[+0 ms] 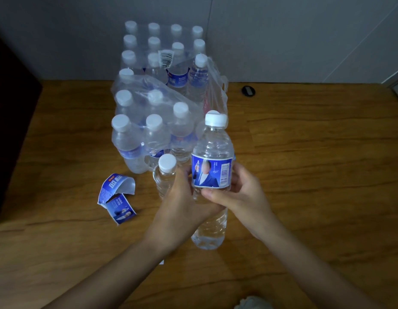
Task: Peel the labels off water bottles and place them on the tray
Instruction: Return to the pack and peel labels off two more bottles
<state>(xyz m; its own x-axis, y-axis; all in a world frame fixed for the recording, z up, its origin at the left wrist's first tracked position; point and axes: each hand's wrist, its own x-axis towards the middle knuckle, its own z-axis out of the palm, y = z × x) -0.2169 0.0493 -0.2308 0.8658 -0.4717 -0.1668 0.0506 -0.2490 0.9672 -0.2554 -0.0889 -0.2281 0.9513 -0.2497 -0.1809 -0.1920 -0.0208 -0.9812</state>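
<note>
I hold a clear water bottle (212, 143) with a white cap and a blue label (212, 172) upright above the wooden floor. My left hand (182, 199) wraps its left side below the label. My right hand (238, 192) grips the right side, thumb lying just under the label's lower edge. A bare bottle (164, 175) without a label stands just left of my left hand. Two peeled blue labels (116, 195) lie curled on the floor to the left. No tray is in view.
Two shrink-wrapped packs of bottles (153, 121) stand ahead, the near one torn open, with a thin plastic bag (216, 94) on its right. A small black round object (248, 91) lies near the wall. A dark cabinet (11, 130) is at left.
</note>
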